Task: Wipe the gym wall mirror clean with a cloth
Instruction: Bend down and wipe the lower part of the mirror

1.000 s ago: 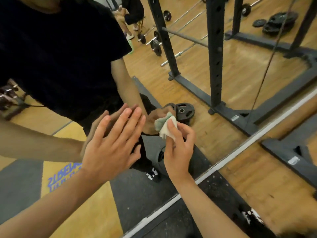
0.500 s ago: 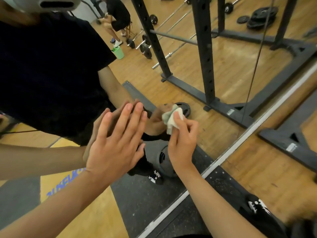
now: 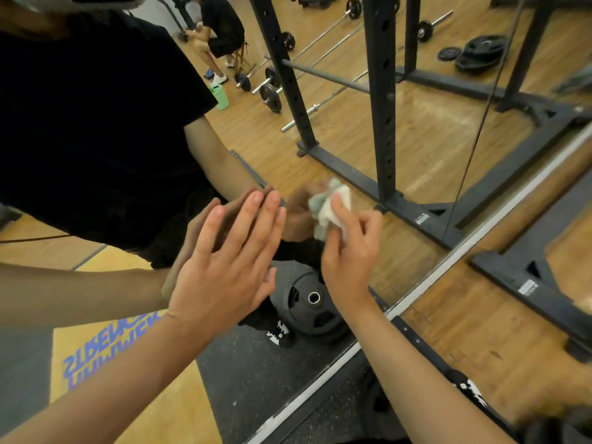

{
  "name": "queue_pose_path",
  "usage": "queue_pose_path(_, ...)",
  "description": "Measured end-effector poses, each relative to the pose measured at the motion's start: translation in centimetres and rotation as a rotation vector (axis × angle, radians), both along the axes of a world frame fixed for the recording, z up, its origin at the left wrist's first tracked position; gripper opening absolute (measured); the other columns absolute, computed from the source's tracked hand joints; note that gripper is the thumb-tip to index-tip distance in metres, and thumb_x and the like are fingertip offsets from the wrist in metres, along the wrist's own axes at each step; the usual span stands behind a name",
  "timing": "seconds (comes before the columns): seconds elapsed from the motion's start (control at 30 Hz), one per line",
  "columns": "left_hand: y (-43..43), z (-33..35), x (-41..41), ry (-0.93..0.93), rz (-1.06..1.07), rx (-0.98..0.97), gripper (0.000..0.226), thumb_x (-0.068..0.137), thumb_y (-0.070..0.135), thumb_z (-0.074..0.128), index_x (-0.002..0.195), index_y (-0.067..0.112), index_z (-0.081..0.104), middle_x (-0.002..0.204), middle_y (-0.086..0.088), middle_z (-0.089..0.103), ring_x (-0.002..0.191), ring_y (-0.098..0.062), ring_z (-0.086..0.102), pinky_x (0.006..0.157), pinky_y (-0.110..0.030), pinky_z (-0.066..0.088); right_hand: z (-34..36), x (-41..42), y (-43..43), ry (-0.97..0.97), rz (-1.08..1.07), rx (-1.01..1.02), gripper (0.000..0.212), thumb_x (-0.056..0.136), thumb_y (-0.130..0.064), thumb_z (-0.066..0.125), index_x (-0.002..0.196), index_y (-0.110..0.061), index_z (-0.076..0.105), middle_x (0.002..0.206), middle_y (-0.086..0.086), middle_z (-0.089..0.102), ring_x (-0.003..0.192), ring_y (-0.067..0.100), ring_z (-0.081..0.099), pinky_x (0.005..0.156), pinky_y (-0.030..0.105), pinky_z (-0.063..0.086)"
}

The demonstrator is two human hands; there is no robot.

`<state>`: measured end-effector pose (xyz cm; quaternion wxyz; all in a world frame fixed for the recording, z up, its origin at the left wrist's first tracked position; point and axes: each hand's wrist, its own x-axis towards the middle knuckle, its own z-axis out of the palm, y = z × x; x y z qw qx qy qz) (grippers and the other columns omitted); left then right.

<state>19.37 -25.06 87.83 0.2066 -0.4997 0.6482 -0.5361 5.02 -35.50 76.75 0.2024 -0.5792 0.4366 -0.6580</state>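
Head view is filled mostly by the wall mirror (image 3: 416, 129), which takes up everything above the pale metal strip (image 3: 480, 225) running diagonally from lower centre to the right edge. Its glass is hard, smooth and fixed to the wall, so it should take firm pressure but offers nothing to hold. Reflected in it are a dark power rack (image 3: 381, 91) at upper centre and a weight plate (image 3: 312, 302) just below the hands.

At centre left, the left hand (image 3: 230, 261) lies with fingers straight and together, flat against the glass and meeting its own reflection. It holds nothing and seems to serve as a brace.

At centre, the right hand (image 3: 349, 251) grips the cloth (image 3: 330, 203), thumb and fingers curled round a bunched wad and pushing it onto the mirror. The cloth is small, pale and blurred by motion. It looks light, soft and limp, likely to slip or unfold unless held bunched, so gripping the gathered middle with the fingertips behind it suits wiping best.
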Motion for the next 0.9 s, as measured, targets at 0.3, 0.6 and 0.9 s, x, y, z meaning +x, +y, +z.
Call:
queue_pose_path(0.3, -0.1, 0.0, 0.0, 0.002, -0.003, -0.012, 0.088, 0.1, 0.055, 0.041, 0.166, 0.0, 0.021, 0.175, -0.021, 0.011, 0.159, -0.037, 0.013, 0.127, -0.058, 0.007, 8.0, 0.1, -0.1, -0.307, 0.038, 0.185, 0.031, 0.098, -0.005, 0.066, 0.126, -0.018, 0.071, 0.102, -0.001, 0.053, 0.083, 0.01, 0.057, 0.074, 0.018, 0.047)
queue_pose_path(0.6, -0.1, 0.0, 0.1, -0.008, 0.003, -0.022, 0.085, 0.101, 0.054, 0.036, 0.166, 0.0, 0.021, 0.175, -0.02, 0.013, 0.159, -0.037, 0.013, 0.128, -0.058, 0.007, 0.0, 0.0, 0.4, -0.384, -0.02, 0.556, 0.03, 0.099, 0.0, 0.057, 0.123, -0.014, 0.068, 0.109, -0.006, 0.048, 0.096, 0.025, 0.059, 0.087, 0.05, 0.054)
queue_pose_path(0.9, -0.1, -0.2, 0.0, 0.0, -0.005, -0.025, 0.088, 0.1, 0.055, 0.039, 0.166, 0.0, 0.021, 0.175, -0.02, 0.012, 0.16, -0.034, 0.014, 0.129, -0.058, 0.004, 3.5, 0.2, 0.0, 0.101, 0.064, -0.236, 0.035, 0.101, -0.004, 0.063, 0.134, -0.017, 0.064, 0.107, 0.006, 0.052, 0.087, 0.029, 0.056, 0.074, 0.036, 0.05)
